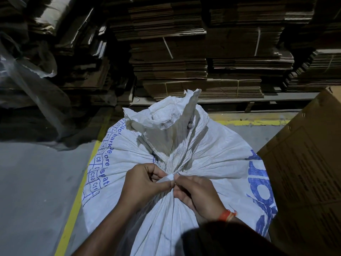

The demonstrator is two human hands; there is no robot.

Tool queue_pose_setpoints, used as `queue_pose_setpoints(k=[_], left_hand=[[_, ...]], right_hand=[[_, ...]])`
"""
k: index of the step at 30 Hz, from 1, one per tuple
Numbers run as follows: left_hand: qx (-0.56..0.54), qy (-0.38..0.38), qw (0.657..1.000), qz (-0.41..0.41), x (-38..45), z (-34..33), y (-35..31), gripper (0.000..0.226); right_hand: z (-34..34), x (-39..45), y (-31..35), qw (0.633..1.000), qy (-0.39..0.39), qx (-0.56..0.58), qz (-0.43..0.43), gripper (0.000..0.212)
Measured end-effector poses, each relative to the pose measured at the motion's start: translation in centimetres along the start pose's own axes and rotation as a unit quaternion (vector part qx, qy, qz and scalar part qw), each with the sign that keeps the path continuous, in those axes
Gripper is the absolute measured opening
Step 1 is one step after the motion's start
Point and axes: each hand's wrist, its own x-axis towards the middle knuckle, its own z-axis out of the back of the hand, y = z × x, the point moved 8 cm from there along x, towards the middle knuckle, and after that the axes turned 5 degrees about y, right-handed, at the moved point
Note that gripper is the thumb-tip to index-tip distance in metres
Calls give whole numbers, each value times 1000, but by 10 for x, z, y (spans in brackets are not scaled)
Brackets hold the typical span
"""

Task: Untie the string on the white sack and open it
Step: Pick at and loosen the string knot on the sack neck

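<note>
— While the white sack [184, 163] stands on the floor beside a cardboard box [304, 172], where are the hands?
— At its gathered neck: left hand [145, 183] and right hand [197, 193] pinch the white string [168, 178] between fingertips.

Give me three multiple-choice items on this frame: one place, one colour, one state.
1. Where is the brown carton?
A. right of the white sack
B. on top of the sack
C. left of the sack

2. What colour is the sack's print?
A. red
B. blue
C. green

3. What state is the sack's neck in?
A. spread wide open
B. cut off
C. gathered and tied

Key:
1 A, the carton stands at the white sack's right.
2 B, the lettering is blue.
3 C, the neck is bunched where the left hand and right hand pinch the white string.
</note>
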Motion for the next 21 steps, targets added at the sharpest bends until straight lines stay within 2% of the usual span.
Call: queue_pose_setpoints(k=[2,5,7,9,11,14,16,18,21], left_hand=[[9,-3,1000,-1,1,-1,0,17],[24,-7,1000,0,2,-2,1,15],[29,13,999,6,2,-3,0,19],[-23,43,999,24,3,-1,1,26],[-126,63,987,72,2,3,2,31],[-180,42,979,89,1,9,-1,20],[-126,2,990,67,7,15,3,19],[-38,9,999,37,10,11,-2,28],[-1,-11,999,36,13,7,1,31]], right_hand=[[0,3,-3,999,-36,-10,13,33],[1,7,-8,996,-83,-17,23,49],[-1,12,-8,997,-80,-5,16,37],[-3,14,-6,997,-70,9,13,23],[-3,13,-6,998,-63,4,15,19],[-2,11,-6,997,-66,-19,20,17],[-2,10,-5,997,-67,-19,21,17],[-2,10,-4,998,-66,-14,20,17],[-4,8,-2,998,-54,-6,15,14]])
